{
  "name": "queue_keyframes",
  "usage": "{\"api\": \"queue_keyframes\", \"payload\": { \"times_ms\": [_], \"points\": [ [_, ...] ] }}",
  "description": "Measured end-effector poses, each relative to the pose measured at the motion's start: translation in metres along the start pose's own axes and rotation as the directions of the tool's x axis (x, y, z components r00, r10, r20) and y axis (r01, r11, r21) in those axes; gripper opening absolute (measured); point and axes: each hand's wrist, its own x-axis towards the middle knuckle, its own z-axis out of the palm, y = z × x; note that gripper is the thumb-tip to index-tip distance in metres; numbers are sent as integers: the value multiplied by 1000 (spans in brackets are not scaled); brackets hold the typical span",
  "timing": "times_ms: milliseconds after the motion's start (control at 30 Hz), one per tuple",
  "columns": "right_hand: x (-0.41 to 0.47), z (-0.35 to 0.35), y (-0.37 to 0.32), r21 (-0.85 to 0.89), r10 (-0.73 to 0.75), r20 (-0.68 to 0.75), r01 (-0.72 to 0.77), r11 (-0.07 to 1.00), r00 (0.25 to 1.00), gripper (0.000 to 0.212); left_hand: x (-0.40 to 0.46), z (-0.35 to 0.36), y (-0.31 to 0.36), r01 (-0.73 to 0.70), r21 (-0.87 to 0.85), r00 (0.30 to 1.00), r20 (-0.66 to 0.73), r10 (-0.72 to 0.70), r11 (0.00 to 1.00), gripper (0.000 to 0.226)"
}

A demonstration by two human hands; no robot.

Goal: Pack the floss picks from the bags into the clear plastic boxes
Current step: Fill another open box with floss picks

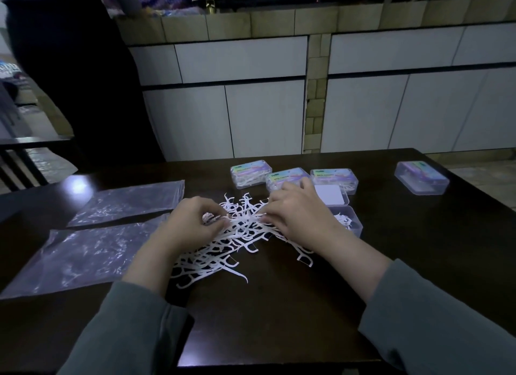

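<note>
On the tabletop: a dark brown tabletop point(279, 305) carries everything, and both hands are over its middle.
Floss picks: a loose white pile of floss picks point(237, 235) lies in the middle of the tabletop, spread toward the near edge.
Left hand: the left hand point(192, 224) sits on the left side of the pile, its fingers curled and pinching a small bunch of picks.
Right hand: the right hand point(298, 215) lies on the right side of the pile with fingers bent down onto the picks; I cannot tell if it grips any.
Open box: a clear open box point(347, 219) sits just right of the right hand, with a few picks inside and its lid point(332, 196) tipped back behind it.
Closed boxes: three closed boxes point(251, 173) with colored labels stand in a row near the far edge, full of picks.
Lone box: another closed clear box point(421, 178) sits by the far right corner, well apart from the row.
Bags: two flat clear bags point(83, 252) lie near the left edge, one behind the other.
Sleeves: gray-green sleeves point(435, 319) cover both arms.
</note>
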Motion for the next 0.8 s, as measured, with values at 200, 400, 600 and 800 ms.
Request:
{"api": "queue_keyframes", "payload": {
  "times_ms": [200, 400, 600, 800],
  "points": [
    [-7, -10, 7, 162, 153, -93, -136, 977, 984, 24, 1, 1, -3, -47, -29, 995, -93, 44, 998, 4],
    [-14, -14, 23, 411, 361, -136, -279, 868, 923, 23, -1, 3, 1, -110, -107, 977, -193, 88, 988, 11],
    [-17, -24, 29, 734, 500, -81, -287, 615, 862, 9, -1, 8, 17, -172, -170, 926, -364, 100, 970, 14],
    [-20, -26, 38, 840, 574, -27, -293, 456, 818, 9, 6, 19, 37, -206, -246, 874, -482, 65, 947, 14]
  ]
}}
